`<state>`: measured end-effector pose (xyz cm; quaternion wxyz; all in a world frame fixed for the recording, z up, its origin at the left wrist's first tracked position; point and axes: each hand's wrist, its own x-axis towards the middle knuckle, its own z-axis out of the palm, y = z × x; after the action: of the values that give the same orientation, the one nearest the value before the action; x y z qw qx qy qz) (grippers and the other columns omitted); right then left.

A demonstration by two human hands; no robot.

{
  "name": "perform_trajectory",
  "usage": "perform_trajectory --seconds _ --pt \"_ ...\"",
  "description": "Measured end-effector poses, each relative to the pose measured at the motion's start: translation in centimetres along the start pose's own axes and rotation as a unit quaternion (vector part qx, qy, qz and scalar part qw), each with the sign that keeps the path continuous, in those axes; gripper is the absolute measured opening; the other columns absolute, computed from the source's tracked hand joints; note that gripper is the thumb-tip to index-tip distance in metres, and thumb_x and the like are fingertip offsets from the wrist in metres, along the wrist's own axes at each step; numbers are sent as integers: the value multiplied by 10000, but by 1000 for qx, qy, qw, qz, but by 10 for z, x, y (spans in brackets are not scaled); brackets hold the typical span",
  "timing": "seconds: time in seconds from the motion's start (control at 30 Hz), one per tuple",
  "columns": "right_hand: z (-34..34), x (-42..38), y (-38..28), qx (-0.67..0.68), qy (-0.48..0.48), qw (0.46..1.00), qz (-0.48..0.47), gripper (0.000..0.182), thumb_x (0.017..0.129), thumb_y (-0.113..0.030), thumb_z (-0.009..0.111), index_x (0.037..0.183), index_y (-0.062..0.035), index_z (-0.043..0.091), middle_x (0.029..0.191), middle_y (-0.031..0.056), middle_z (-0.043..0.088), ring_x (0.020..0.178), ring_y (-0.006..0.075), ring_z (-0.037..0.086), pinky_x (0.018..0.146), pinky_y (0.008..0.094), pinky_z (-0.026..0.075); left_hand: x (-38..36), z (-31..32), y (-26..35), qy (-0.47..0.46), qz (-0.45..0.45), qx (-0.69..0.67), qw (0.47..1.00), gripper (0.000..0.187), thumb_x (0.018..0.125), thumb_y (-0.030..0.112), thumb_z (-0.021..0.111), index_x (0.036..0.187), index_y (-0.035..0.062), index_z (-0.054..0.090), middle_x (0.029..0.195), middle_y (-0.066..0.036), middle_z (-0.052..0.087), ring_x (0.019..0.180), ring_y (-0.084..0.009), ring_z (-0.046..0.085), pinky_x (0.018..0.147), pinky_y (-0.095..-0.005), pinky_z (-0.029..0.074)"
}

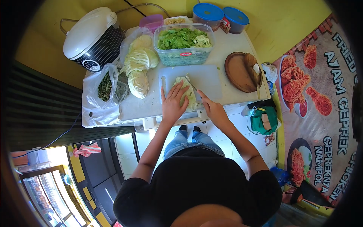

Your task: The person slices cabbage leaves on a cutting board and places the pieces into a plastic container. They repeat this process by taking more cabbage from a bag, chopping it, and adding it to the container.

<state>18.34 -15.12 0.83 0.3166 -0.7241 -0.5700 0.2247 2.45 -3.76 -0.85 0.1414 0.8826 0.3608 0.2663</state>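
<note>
Perhaps cabbage [191,100] — partly under left fingers [175,91]

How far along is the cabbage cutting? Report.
Already done, it looks: chopped greens in the tub. In hand: a cabbage piece under the left hand, with a knife in the right hand. Likely left: the large cabbage chunks beside the board.

Saw rice cooker [94,39] by the table's [141,109] far left corner | noted two blue-lidded tubs [208,12] near yellow wall [261,41] | spotted brown round dish [236,72] at right | logged fried-chicken banner [315,87] beyond, green bag [261,123] lower down | glimpsed striped cloth [87,150] beside dark door [102,181].
</note>
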Motion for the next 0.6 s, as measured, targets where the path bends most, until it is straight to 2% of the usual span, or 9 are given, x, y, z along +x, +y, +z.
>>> perform_trajectory --seconds 0.03,0.17,0.23,0.37,0.43,0.47,0.53,0.57,0.6 --pt "-3 -5 1 21 -9 1000 10 475 989 -154 478 1447 -254 406 851 247 641 751 423 638 683 442 509 0 0 0 0 2 3 1000 381 887 237 556 1262 197 605 1392 -21 518 1289 -193 471 1150 -571 73" --pt "-5 -7 8 34 -3 999 9 466 998 -170 466 1449 -266 403 863 264 635 772 424 642 699 436 510 -1 -1 1 1 10 1 1000 373 917 298 566 1275 197 596 1405 -18 507 1297 -199 462 1147 -578 53" --pt "-5 2 9 -1 10 1000 12 493 985 -184 472 1457 -285 371 743 260 620 675 434 622 630 491 492 -1 -2 1 -8 8 2 1000 377 929 309 561 1289 200 587 1422 -15 491 1309 -202 451 1143 -584 53" --pt "-24 13 11 12 7 998 67 482 991 -189 463 1454 -286 375 747 275 614 691 437 623 639 494 488 6 -3 -4 -47 21 -14 999 358 956 270 530 1306 205 577 1449 -21 465 1343 -229 415 1136 -601 43" --pt "-29 12 13 5 28 996 85 439 1002 -181 465 1431 -267 436 715 257 581 630 367 608 652 381 494 20 -2 -11 -59 53 2 997 353 963 251 518 1308 206 575 1452 -24 461 1352 -239 404 1136 -602 59" --pt "-33 13 13 7 26 996 86 439 1002 -181 465 1431 -267 436 715 257 581 630 367 608 652 381 494 27 -2 -15 -70 86 19 994 349 969 232 507 1310 208 574 1455 -27 456 1360 -249 394 1136 -603 75" --pt "-41 14 10 22 37 992 118 411 1006 -181 464 1415 -224 466 752 252 589 623 278 592 672 335 487 42 -8 -19 -76 90 2 993 350 968 219 506 1312 208 572 1452 -28 460 1359 -255 394 1140 -590 102" --pt "-43 13 10 21 35 992 118 411 1006 -181 464 1415 -224 466 752 252 589 623 278 592 672 335 487 46 -11 -19 -80 97 -15 992 352 968 205 505 1314 209 570 1449 -29 463 1359 -260 394 1143 -577 129" --pt "-44 12 10 43 40 991 119 403 1009 -183 465 1411 -202 473 835 257 612 685 236 600 718 320 485 46 -11 -18 -78 96 -15 992 352 968 205 505 1314 209 570 1449 -29 463 1359 -260 394 1143 -577 129"
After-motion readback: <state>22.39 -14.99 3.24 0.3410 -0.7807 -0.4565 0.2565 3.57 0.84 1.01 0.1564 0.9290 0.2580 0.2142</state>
